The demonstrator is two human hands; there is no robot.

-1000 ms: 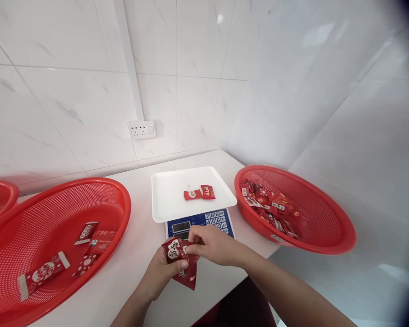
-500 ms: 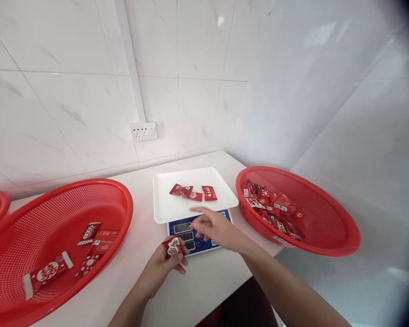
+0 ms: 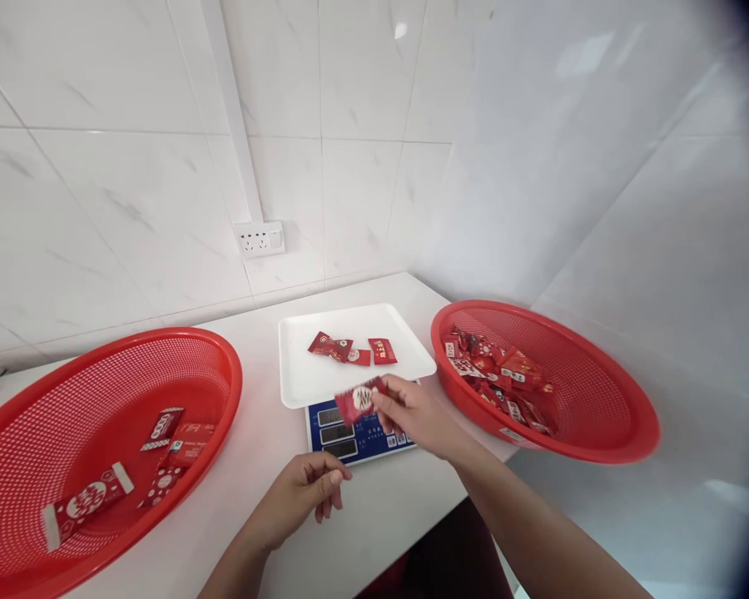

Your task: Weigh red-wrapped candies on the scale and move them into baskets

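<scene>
Seen from above, the person's right hand (image 3: 418, 416) pinches a small red sweet packet (image 3: 360, 401) between thumb and fingertips, holding it just above the near edge of a white tray (image 3: 300, 370). The packet partly hides the top of a blue-faced digital scale (image 3: 362, 439), and the hand covers the scale's keypad. The left hand (image 3: 296, 497) holds nothing; it hovers over a white counter (image 3: 380, 532), its fingers loosely curled and released.

Three more red packets lie flat on the tray, the leftmost (image 3: 329, 345) crumpled at one end and overlapping the middle one (image 3: 360, 358), while the third (image 3: 382, 351) lies apart. A red perforated plastic basket (image 3: 193, 349) on the left holds four scattered packets, one (image 3: 87, 497) with white end seals. A second such basket (image 3: 474, 308) on the right holds a heap of packets (image 3: 499, 378), and its far side curves against the white marble-effect tile wall (image 3: 355, 200).

Printing on the held packet shows a white circular emblem with stylised characters, probably Chinese, though blur prevents a reliable reading. The scale's three display windows are visible, but their digits are illegible. A white wall socket (image 3: 260, 239) sits above the counter; its markings are too small to read.
</scene>
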